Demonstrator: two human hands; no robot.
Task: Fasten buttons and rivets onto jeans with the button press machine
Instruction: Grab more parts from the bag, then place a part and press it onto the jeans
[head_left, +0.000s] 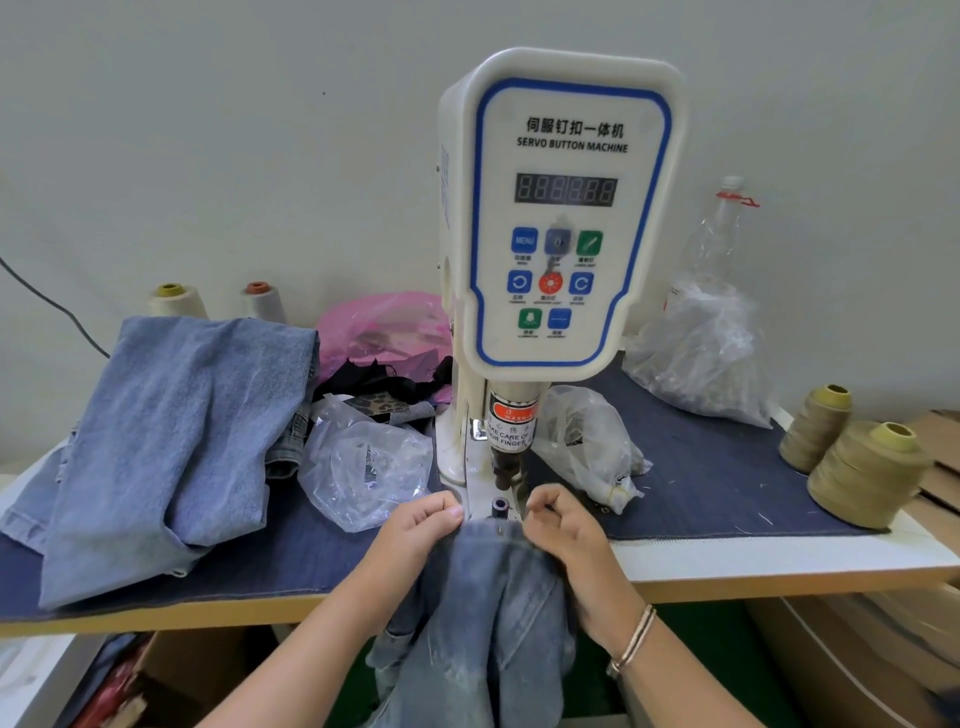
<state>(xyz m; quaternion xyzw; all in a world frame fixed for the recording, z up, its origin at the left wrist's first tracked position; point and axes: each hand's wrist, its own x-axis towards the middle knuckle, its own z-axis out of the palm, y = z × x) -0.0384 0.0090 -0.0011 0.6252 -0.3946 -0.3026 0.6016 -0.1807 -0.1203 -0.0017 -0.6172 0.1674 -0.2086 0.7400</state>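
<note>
A white servo button press machine (561, 218) stands at the table's middle, its punch (506, 467) above a small dark die (500, 505). Faded blue jeans (488, 613) hang over the table's front edge, their top edge just short of the die. My left hand (421, 530) pinches that edge on the left. My right hand (563, 530) pinches it on the right. A small metal rivet or button shows on the jeans edge (500, 530) between my hands.
A pile of folded jeans (171, 447) lies at the left. Clear plastic bags (363, 467) (587, 441) (701, 353) flank the machine. Olive thread cones (862, 473) stand at the right, two pale cones (176, 301) at the back left. Dark denim mat (717, 467) covers the table.
</note>
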